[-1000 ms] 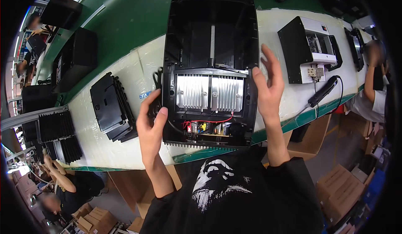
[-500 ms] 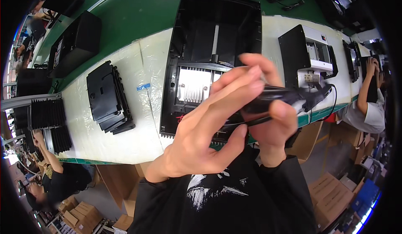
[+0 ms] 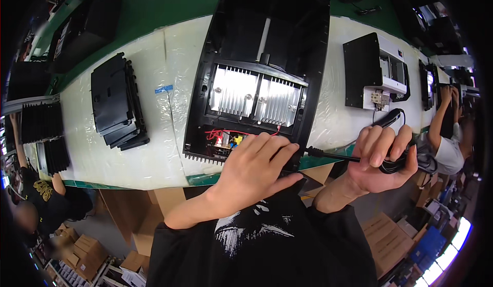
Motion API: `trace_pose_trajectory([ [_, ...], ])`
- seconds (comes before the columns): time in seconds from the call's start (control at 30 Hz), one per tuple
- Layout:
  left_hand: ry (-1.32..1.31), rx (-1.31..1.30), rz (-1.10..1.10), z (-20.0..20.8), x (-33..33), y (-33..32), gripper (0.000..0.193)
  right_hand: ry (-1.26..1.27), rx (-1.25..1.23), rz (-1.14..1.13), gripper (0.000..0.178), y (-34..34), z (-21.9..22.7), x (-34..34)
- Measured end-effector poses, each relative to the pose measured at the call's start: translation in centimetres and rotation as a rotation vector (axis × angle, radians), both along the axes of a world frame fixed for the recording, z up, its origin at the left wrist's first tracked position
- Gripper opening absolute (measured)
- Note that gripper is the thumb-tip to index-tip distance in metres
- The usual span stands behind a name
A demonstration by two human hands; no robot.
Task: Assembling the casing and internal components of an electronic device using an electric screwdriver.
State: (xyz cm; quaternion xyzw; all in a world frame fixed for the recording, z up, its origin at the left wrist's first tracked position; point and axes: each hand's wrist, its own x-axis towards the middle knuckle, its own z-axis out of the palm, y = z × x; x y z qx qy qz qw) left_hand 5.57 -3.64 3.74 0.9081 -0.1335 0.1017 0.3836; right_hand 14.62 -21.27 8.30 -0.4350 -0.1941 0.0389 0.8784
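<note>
A long black housing [image 3: 208, 94] lies open on the table in front of me, with two finned silver heat sinks [image 3: 233, 93] inside. Red wires [image 3: 226, 132] and a small circuit board show at its near end. Over the near right corner my left hand [image 3: 259, 166] is curled, fingers on top and thumb below, gripping the edge. My right hand [image 3: 382, 164] is closed round a coiled black power cord [image 3: 393, 166]. One stretch of cord leads left to a ribbed sleeve [image 3: 315, 152] at the housing's corner; its very end is hidden by my left fingers.
Stacked black panels [image 3: 114, 102] lie to the left, beside blue tape [image 3: 164, 89]. A black-and-white device [image 3: 372, 71] stands on the right. Finned black parts [image 3: 43, 122] sit far left. Co-workers are at both sides, and cardboard boxes [image 3: 87, 256] stand on the floor.
My hands have parted: the left has come down onto the housing's near corner, the right has moved right with the cord. The cord now stretches between them.
</note>
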Motion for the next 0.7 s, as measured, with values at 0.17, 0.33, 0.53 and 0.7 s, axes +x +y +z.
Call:
trace_pose_trajectory([
  [0.17, -0.031, 0.045, 0.051, -0.5, 0.2, -0.8, 0.043, -0.126, -0.023, -0.272, 0.034, 0.0, -0.7, -1.0],
  [0.33, -0.016, 0.029, 0.044, -0.8, 0.2, -0.6, 0.037, -0.126, -0.15, -0.602, 0.035, -0.5, -1.7, 0.1],
  [0.53, -0.049, 0.113, 0.153, -0.9, 0.2, -1.3, 0.041, -0.067, -0.464, -1.076, 0.037, -2.0, -4.0, 1.6],
  [0.7, -0.046, 0.119, 0.111, -1.2, 0.1, -1.0, 0.044, -0.095, -0.514, -1.073, 0.037, -2.5, -4.2, 1.5],
])
